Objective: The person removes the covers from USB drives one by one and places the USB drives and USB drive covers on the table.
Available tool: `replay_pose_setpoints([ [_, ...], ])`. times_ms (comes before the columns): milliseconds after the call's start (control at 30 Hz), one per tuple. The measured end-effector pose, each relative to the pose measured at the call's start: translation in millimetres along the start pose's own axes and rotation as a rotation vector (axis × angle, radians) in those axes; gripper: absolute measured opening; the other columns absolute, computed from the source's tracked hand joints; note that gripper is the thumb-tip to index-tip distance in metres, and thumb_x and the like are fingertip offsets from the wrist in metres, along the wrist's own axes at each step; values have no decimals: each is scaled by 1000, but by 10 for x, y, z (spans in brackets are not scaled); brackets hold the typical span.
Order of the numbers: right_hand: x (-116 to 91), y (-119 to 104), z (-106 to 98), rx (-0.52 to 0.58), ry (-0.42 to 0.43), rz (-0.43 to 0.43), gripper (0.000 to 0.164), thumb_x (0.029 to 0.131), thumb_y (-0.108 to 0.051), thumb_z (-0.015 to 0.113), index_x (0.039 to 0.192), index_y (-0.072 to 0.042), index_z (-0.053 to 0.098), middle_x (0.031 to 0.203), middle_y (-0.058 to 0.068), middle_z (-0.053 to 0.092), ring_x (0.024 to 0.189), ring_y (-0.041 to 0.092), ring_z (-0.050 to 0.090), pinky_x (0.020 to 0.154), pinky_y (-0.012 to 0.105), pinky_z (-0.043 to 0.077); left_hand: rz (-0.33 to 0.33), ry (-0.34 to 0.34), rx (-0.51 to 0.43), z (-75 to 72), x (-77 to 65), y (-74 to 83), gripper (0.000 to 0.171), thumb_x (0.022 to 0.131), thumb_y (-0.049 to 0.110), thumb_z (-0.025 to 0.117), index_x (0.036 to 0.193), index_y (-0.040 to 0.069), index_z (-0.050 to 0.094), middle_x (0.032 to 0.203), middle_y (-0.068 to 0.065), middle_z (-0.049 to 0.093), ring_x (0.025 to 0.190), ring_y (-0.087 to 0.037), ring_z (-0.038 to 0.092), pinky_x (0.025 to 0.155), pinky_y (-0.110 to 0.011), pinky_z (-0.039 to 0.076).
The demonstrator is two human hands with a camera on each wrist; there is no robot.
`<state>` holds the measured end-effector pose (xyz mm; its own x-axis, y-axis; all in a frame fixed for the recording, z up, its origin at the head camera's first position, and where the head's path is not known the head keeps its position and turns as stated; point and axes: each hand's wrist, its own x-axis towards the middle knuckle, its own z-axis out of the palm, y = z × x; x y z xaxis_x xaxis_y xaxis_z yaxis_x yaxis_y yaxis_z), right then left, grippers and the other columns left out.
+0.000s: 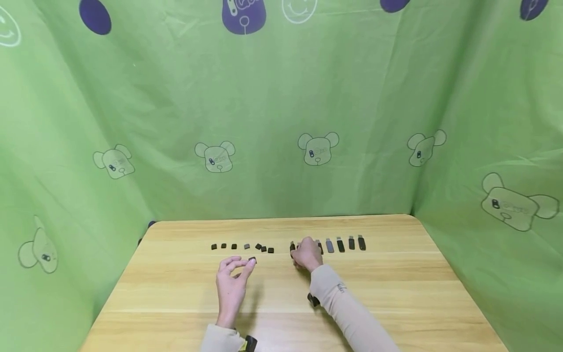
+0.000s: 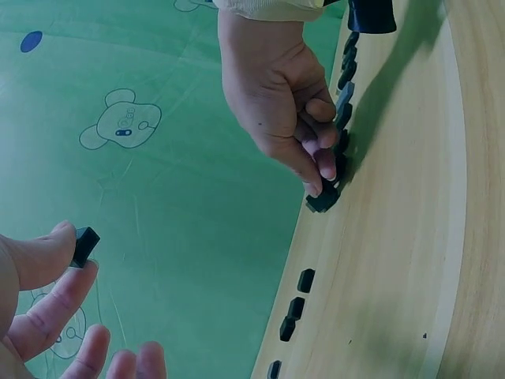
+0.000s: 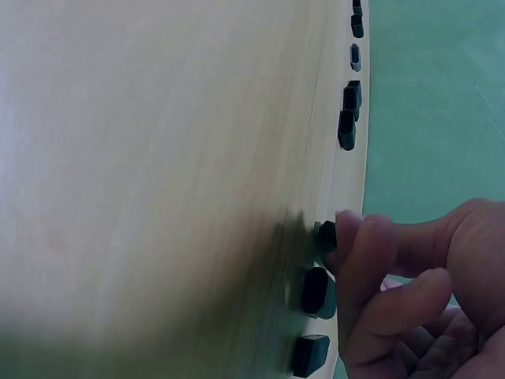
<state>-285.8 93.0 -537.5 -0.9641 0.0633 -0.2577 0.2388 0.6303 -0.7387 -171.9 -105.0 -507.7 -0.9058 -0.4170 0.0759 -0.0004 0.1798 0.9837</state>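
My left hand [image 1: 230,289] pinches a small black cap [image 2: 85,246] between thumb and index finger, raised above the tabletop. The other fingers of that hand are spread. My right hand [image 1: 308,254] is at the left end of a row of USB sticks, its thumb and index finger pinching a dark USB stick [image 3: 327,235]. A black USB stick [image 1: 361,243] stands at the far right of the row, and a grey one [image 1: 330,246] lies nearer the hand. Part of the row is hidden under my right hand.
Several small caps form a row on the left, including a grey cap [image 1: 247,246] and a black cap [image 1: 214,247]. The wooden table [image 1: 396,288] reaches back to a green curtain [image 1: 264,190], which also hangs along both sides.
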Motion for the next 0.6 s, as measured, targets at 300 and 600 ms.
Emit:
replay_pose_setpoints([
  [300, 29, 40, 53, -52, 28, 14, 25, 89, -6, 64, 65, -5, 71, 55, 7, 68, 41, 17, 58, 40, 23, 39, 4, 3, 10, -6, 23, -49, 25, 85, 26, 82, 89, 3, 75, 124, -15, 63, 123, -31, 55, 92, -44, 58],
  [600, 22, 44, 75, -103, 42, -4, 32, 90, -11, 65, 58, -9, 67, 46, 3, 61, 37, 16, 55, 38, 24, 37, -1, -10, 13, 17, 26, -60, 27, 84, 28, 82, 89, 2, 74, 123, -18, 62, 122, -32, 55, 91, -44, 59],
])
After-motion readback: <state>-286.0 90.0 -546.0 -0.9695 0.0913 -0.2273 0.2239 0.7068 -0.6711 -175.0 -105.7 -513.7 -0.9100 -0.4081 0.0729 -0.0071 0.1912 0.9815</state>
